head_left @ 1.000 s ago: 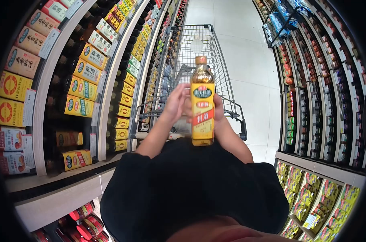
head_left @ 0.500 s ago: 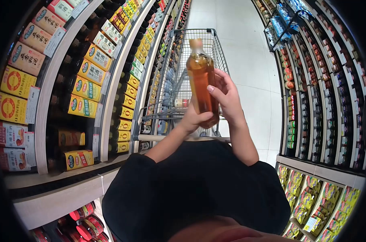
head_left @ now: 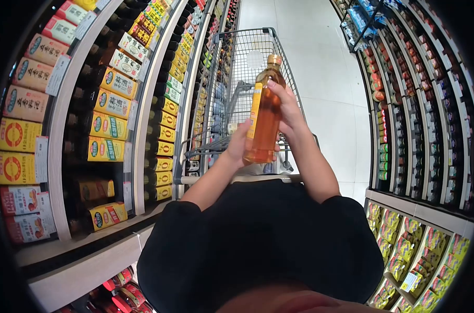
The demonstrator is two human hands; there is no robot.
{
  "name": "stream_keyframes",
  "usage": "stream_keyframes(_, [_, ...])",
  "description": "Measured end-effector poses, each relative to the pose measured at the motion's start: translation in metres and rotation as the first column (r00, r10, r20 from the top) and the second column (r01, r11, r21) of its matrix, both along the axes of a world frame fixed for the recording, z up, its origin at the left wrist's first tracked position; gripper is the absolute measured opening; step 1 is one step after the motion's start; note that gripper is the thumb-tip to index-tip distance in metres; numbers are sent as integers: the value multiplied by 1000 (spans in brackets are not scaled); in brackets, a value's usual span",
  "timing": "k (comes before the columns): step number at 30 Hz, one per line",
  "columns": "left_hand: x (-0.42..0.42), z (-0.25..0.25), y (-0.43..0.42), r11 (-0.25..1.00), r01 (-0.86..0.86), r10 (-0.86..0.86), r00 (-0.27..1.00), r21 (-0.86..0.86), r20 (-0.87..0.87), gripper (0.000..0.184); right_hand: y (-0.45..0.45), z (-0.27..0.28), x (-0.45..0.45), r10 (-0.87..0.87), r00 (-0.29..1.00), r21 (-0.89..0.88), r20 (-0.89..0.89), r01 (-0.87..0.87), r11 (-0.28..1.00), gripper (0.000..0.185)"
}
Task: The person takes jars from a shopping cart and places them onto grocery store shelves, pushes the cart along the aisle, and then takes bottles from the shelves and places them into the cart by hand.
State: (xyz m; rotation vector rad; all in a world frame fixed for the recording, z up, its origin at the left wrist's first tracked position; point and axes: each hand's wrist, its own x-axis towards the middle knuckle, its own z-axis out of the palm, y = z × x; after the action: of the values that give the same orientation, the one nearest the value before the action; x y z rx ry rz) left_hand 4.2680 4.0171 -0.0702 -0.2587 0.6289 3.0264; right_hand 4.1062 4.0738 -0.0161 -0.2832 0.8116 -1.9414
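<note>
Both hands hold a clear bottle of amber liquid (head_left: 268, 120), tilted slightly, with an orange-tan cap at its far end. A yellow label shows along its left side. My left hand (head_left: 239, 142) is closed on the lower left of the bottle. Wrapped round its upper right side is my right hand (head_left: 288, 107), with the thumb lying across the front near the shoulder. Behind the bottle stands a grey wire shopping cart (head_left: 242, 57), its handle (head_left: 195, 180) close to my body. A small jar or can with a pale label (head_left: 233, 128) is partly visible in the cart.
Shelves on the left carry rows of dark bottles with yellow labels (head_left: 111, 99). On the right, tall shelves hold many jars (head_left: 430, 120), with yellow packets (head_left: 404, 245) lower down. A pale tiled floor (head_left: 331, 120) runs along the aisle. Red-lidded jars (head_left: 125, 292) sit at lower left.
The bottle has turned in my hands, so its yellow label now shows on the left. Its cap has shifted to the right. My right thumb has moved up towards the shoulder.
</note>
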Motion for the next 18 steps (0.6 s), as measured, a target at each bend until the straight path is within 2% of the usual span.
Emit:
stream_keyframes(1, [-7, 3, 0, 996, 33, -30, 999, 85, -46, 78, -9, -13, -5, 28, 988, 50, 151, -36, 998, 29])
stream_keyframes(2, [-14, -3, -2, 995, 42, -39, 999, 92, -33, 78, -15, -24, -15, 17, 986, 57, 164, -27, 998, 29])
stream_keyframes(4, [-33, -17, -10, 880, 154, -51, 971, 448, -233, 81, -26, -32, -35, 112, 958, -148, 264, -74, 986, 43])
stream_keyframes(5, [-40, -19, -18, 915, 123, -58, 983, 384, -174, 81, -29, -32, -50, 117, 963, -153, 244, -81, 985, 47])
stream_keyframes(6, [-47, -24, -28, 903, 160, -88, 977, 398, -194, 81, -26, -30, -67, 138, 955, -98, 262, -116, 988, 43])
stream_keyframes(9, [-66, -55, -70, 920, 258, -196, 955, 295, -222, 81, -1, -24, -96, 68, 981, 3, 181, -70, 998, 41])
stream_keyframes(11, [-77, -80, -92, 951, 273, -269, 962, 146, -49, 80, 36, -46, -113, -63, 990, 124, 124, 47, 991, 41])
stream_keyframes(12, [-86, -89, -101, 946, 285, -281, 959, 156, -48, 80, 60, -57, -121, -138, 985, 152, 101, 122, 981, 41])
stream_keyframes(14, [-104, -115, -114, 980, 168, -127, 943, -110, 307, 72, 129, -111, -135, -345, 914, 159, 214, 316, 935, 38])
stream_keyframes(15, [-117, -136, -121, 965, 119, -31, 936, -232, 350, 61, 166, -134, -135, -490, 846, 253, 208, 438, 863, 36])
stream_keyframes(16, [-136, -130, -116, 926, 75, 105, 890, -369, 444, 55, 206, -162, -131, -597, 768, 268, 232, 540, 798, 34])
stream_keyframes(17, [-151, -161, -124, 872, 110, 160, 857, -477, 490, 53, 243, -190, -122, -736, 646, 385, 200, 639, 666, 32])
stream_keyframes(18, [-170, -201, -134, 804, 157, 215, 823, -574, 526, 52, 286, -224, -111, -812, 556, 506, 176, 656, 559, 30])
